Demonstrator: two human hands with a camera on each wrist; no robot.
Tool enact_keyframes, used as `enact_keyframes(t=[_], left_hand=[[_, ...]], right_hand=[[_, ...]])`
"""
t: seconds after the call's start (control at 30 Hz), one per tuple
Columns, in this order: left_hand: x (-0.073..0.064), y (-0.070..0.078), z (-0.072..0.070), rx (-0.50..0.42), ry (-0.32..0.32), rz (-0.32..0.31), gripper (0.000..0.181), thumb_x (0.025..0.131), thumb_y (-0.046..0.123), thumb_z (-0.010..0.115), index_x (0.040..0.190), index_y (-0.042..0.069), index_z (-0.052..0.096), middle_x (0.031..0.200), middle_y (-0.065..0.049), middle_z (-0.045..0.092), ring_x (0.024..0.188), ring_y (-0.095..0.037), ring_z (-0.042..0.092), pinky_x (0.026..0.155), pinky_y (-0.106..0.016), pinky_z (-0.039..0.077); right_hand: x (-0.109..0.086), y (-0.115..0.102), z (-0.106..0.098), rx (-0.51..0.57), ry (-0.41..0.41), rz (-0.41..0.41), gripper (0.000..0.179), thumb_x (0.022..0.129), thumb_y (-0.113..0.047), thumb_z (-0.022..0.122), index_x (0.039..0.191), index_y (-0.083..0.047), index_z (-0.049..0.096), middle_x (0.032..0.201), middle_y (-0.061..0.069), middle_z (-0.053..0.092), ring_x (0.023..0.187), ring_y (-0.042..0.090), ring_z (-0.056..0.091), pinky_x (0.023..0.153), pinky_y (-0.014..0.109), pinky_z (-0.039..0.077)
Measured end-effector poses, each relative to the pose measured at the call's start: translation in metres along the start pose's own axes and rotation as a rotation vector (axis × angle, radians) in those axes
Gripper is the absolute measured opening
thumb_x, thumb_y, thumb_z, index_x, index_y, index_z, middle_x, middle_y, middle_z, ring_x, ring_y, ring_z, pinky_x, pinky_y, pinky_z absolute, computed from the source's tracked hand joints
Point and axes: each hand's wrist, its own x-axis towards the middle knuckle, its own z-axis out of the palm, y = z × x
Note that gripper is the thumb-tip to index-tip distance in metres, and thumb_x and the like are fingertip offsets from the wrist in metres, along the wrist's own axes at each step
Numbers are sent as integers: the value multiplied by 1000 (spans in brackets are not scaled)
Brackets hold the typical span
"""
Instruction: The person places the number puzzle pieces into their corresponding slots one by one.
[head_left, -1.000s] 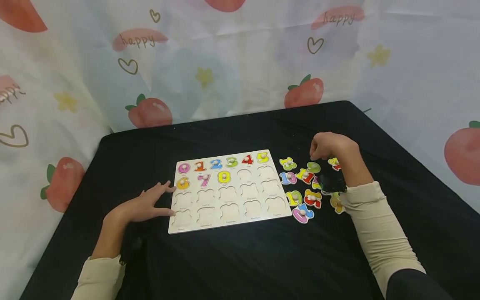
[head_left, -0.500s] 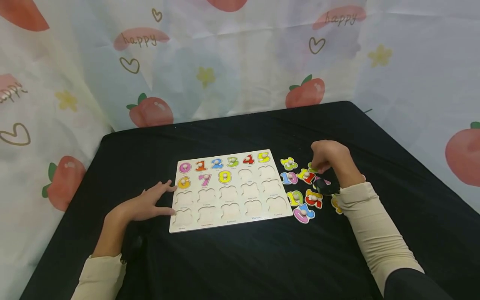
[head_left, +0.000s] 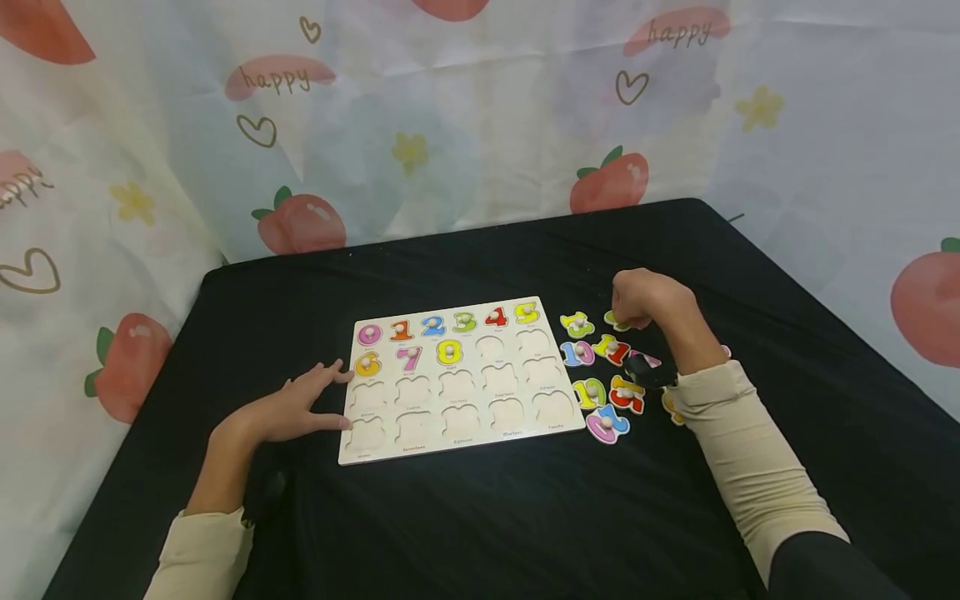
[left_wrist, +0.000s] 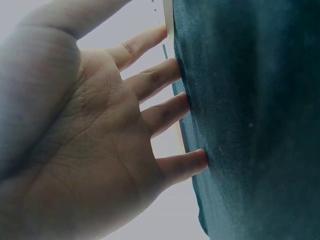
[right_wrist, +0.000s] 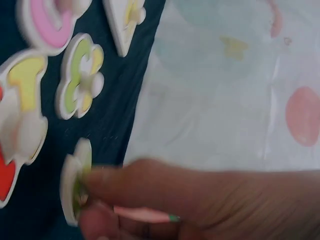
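Observation:
A pale wooden number board [head_left: 450, 452] lies on the black cloth, with colourful pieces 0 to 8 seated in its upper recesses. At its left edge rests my left hand [head_left: 296, 407], fingers spread; in the left wrist view the fingertips [left_wrist: 182, 162] touch down along the cloth and board edge. My right hand [head_left: 654, 298] is over the loose pieces, right of the board. It pinches a green number piece [right_wrist: 70, 192] between thumb and finger, the piece standing tilted in the right wrist view. The hand covers much of that piece in the head view.
Several loose number pieces lie right of the board, among them a blue and pink 10 [head_left: 577, 353], a red and yellow 11 [head_left: 611, 349] and a green and yellow piece [head_left: 577, 325]. A printed curtain [head_left: 480, 108] hangs behind the table.
My right hand has come down onto the green number piece, gripped it, and lifted it slightly up and left. My left hand stays at the board's edge.

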Motion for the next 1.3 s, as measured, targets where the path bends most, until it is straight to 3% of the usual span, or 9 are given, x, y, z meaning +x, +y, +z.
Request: enact_keyframes(t=[0.13,0.27,0.37,0.6,0.93,1.3], left_hand=[[0,0,-1,-1,1,0,85,81,48,68,144,3,33,152,-25,16,138,-44,3,101,-69,2],[0,-1,0,2,7,5,84,81,47,68,144,4,34,151,-25,16,138,-44,2,101,-69,2],[1,-1,0,3,9,10,84,81,47,69,144,3,34,151,-26,17,138,-45,3,101,-70,2],[-2,1,-1,12,1,0,85,81,47,69,144,2,33,151,-26,17,138,-46,3,101,-69,2],[-1,1,2,13,16,15,85,81,47,69,144,2,35,151,-27,17,137,-46,4,101,-70,3],[-1,3,1,10,14,13,84,81,45,69,143,1,35,150,-28,19,137,-47,5,100,-71,4]], right_hand=[[1,-11,2,14,4,-140,26,76,5,52,55,-10,48,53,-1,39,47,12,37,46,25,29],[3,-26,9,2,33,-239,6,80,0,56,78,-3,60,68,3,51,56,16,48,52,28,40],[4,-40,16,-6,46,-308,9,83,-3,58,91,-3,63,78,5,55,61,17,52,56,29,44],[13,-70,36,-7,69,-445,10,86,-6,63,96,-6,64,83,4,57,71,18,52,61,27,45],[25,-91,60,3,102,-525,8,89,-10,64,97,-9,66,81,-1,59,73,15,53,62,25,44],[26,-97,63,-2,135,-537,16,90,-10,63,104,-7,67,86,0,62,77,15,54,64,24,45]])
